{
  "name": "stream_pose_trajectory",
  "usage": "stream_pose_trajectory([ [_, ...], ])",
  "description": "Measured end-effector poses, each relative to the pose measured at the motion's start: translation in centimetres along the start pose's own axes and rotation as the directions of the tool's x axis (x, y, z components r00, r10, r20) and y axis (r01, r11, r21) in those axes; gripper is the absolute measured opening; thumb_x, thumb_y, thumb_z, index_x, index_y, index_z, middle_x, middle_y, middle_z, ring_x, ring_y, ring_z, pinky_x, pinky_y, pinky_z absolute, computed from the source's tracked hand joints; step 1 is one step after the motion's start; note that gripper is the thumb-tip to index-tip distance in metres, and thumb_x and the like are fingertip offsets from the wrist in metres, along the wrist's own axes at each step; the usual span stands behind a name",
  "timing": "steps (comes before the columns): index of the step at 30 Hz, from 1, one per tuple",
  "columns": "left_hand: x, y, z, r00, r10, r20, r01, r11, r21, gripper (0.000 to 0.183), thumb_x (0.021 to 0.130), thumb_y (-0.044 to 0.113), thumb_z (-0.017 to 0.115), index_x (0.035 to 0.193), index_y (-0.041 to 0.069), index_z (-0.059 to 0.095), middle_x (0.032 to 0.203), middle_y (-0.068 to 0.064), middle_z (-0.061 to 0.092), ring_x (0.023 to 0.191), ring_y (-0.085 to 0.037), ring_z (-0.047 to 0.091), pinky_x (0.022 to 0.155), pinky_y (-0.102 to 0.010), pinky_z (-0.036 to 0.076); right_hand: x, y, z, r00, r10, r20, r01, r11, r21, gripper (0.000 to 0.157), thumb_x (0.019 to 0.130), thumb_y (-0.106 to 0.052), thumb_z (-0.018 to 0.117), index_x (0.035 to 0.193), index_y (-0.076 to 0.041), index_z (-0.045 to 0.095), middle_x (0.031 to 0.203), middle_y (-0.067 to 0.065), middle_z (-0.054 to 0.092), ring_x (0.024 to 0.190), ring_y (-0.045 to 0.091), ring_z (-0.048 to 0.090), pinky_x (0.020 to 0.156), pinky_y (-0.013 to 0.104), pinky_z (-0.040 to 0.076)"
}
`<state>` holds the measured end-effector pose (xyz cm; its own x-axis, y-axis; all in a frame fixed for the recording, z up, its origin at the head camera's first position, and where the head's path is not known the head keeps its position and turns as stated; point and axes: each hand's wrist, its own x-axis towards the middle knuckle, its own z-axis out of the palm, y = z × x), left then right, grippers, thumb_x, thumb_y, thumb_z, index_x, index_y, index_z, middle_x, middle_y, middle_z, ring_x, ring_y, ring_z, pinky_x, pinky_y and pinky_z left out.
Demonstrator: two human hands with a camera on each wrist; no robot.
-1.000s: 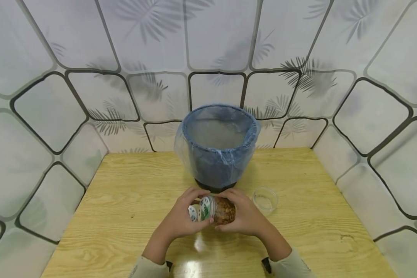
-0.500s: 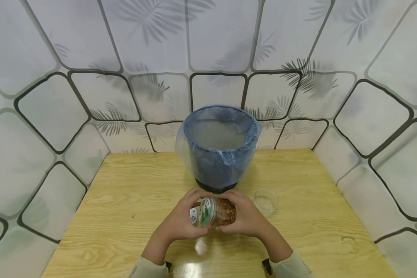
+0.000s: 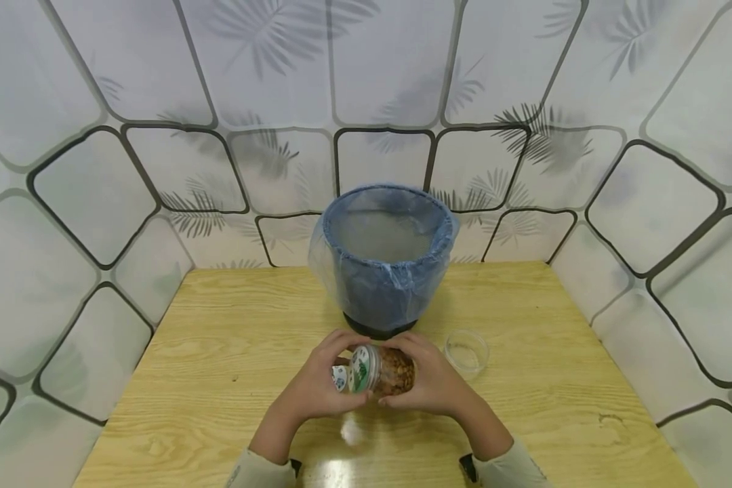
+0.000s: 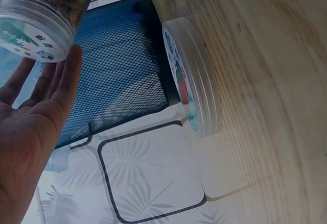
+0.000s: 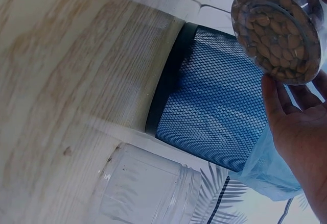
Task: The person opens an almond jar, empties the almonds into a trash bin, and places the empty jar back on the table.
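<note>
A clear plastic jar of almonds (image 3: 396,373) is held on its side above the table, lid end to the left. My right hand (image 3: 425,376) grips its body near the base; the almonds show through the bottom in the right wrist view. My left hand (image 3: 320,381) holds the jar's lid (image 4: 33,35), a clear screw lid with a white and green printed top. The left thumb and fingers lie on opposite sides of that lid. Below and left, a second printed lid (image 4: 186,78) lies on the table, partly hidden by my left hand in the head view.
Just beyond my hands stands a mesh bin (image 3: 378,291) lined with a thin blue bag. An open clear jar (image 5: 148,188) stands on the wooden table (image 3: 232,339) to the right of my right hand. A patterned curtain (image 3: 384,81) encloses the back and sides.
My left thumb dropped off the lid's edge and came back up against it, and the lid's print looks slightly turned. My right hand and the jar stay almost in place.
</note>
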<state>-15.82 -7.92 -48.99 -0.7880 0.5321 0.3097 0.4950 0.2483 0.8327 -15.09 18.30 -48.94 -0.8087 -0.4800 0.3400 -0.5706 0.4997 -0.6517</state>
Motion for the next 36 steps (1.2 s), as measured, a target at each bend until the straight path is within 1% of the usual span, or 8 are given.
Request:
stream_pose_trajectory([
  [4,0.03,0.08,0.06,1.000,-0.013,-0.019,0.013,1.000,-0.002,0.070,0.083,0.033,0.091,0.145,0.016,0.061,0.133,0.003,0.059,0.119,-0.019,0.059,0.089,-0.039,0.064,-0.04,0.06,0.11,1.000,0.005,-0.003,-0.005,1.000,0.008,0.080,0.070,-0.044,0.101,0.139,-0.028,0.065,0.130,-0.011,0.064,0.115,0.011,0.064,0.092,0.037,0.062],
  [8,0.04,0.30,0.07,0.998,-0.049,-0.030,0.049,0.999,0.001,0.070,0.083,0.036,0.090,0.143,0.015,0.062,0.133,0.004,0.059,0.115,-0.019,0.060,0.086,-0.037,0.065,-0.02,0.10,0.25,1.000,0.008,-0.009,-0.008,1.000,0.015,0.080,0.068,-0.041,0.102,0.139,-0.029,0.065,0.131,-0.012,0.063,0.117,0.011,0.063,0.093,0.037,0.062],
  [14,0.06,0.44,0.13,0.995,-0.090,-0.038,0.090,0.996,-0.011,0.065,0.083,0.039,0.090,0.139,0.018,0.063,0.132,0.005,0.060,0.112,-0.022,0.064,0.082,-0.034,0.065,-0.08,0.09,0.39,1.000,-0.005,-0.019,0.005,1.000,0.018,0.081,0.067,-0.037,0.103,0.138,-0.027,0.065,0.132,-0.010,0.063,0.119,0.013,0.062,0.095,0.039,0.061],
  [17,0.11,0.45,0.21,0.993,-0.105,-0.043,0.105,0.994,-0.009,0.061,0.084,0.040,0.090,0.136,0.021,0.064,0.129,0.006,0.062,0.109,-0.022,0.067,0.080,-0.033,0.065,-0.08,-0.08,0.31,1.000,0.007,-0.018,-0.006,1.000,0.023,0.081,0.066,-0.035,0.104,0.138,-0.027,0.066,0.132,-0.011,0.063,0.120,0.012,0.061,0.096,0.039,0.061],
  [22,0.24,0.52,0.30,0.985,-0.163,-0.054,0.163,0.987,-0.008,0.055,0.083,0.041,0.091,0.129,0.027,0.064,0.123,0.008,0.064,0.100,-0.022,0.069,0.077,-0.031,0.064,-0.04,-0.41,0.15,1.000,0.010,-0.017,-0.010,1.000,0.026,0.080,0.067,-0.034,0.104,0.137,-0.024,0.067,0.133,-0.009,0.063,0.121,0.014,0.061,0.097,0.040,0.061],
  [26,0.33,0.69,0.28,0.979,-0.199,-0.053,0.199,0.980,-0.012,0.052,0.082,0.039,0.092,0.125,0.026,0.065,0.119,0.007,0.065,0.097,-0.024,0.069,0.075,-0.033,0.064,-0.07,-0.46,0.16,1.000,0.027,-0.010,-0.027,0.999,0.026,0.079,0.067,-0.035,0.103,0.137,-0.025,0.067,0.134,-0.009,0.063,0.123,0.015,0.060,0.099,0.042,0.060],
  [29,0.37,0.77,0.27,0.974,-0.219,-0.051,0.219,0.976,-0.014,0.050,0.083,0.039,0.091,0.123,0.025,0.066,0.116,0.006,0.066,0.096,-0.023,0.068,0.074,-0.034,0.064,-0.12,-0.38,0.22,0.999,0.042,-0.003,-0.042,0.999,0.023,0.079,0.068,-0.037,0.103,0.137,-0.027,0.066,0.135,-0.011,0.062,0.125,0.014,0.058,0.100,0.043,0.060],
  [36,0.50,0.71,0.35,0.964,-0.259,-0.055,0.258,0.966,-0.014,0.046,0.086,0.043,0.089,0.120,0.022,0.065,0.110,0.002,0.067,0.092,-0.017,0.067,0.069,-0.029,0.063,-0.20,-0.25,0.27,0.999,0.049,0.002,-0.049,0.999,0.014,0.080,0.068,-0.036,0.103,0.138,-0.026,0.066,0.136,-0.012,0.061,0.127,0.014,0.057,0.101,0.044,0.059],
])
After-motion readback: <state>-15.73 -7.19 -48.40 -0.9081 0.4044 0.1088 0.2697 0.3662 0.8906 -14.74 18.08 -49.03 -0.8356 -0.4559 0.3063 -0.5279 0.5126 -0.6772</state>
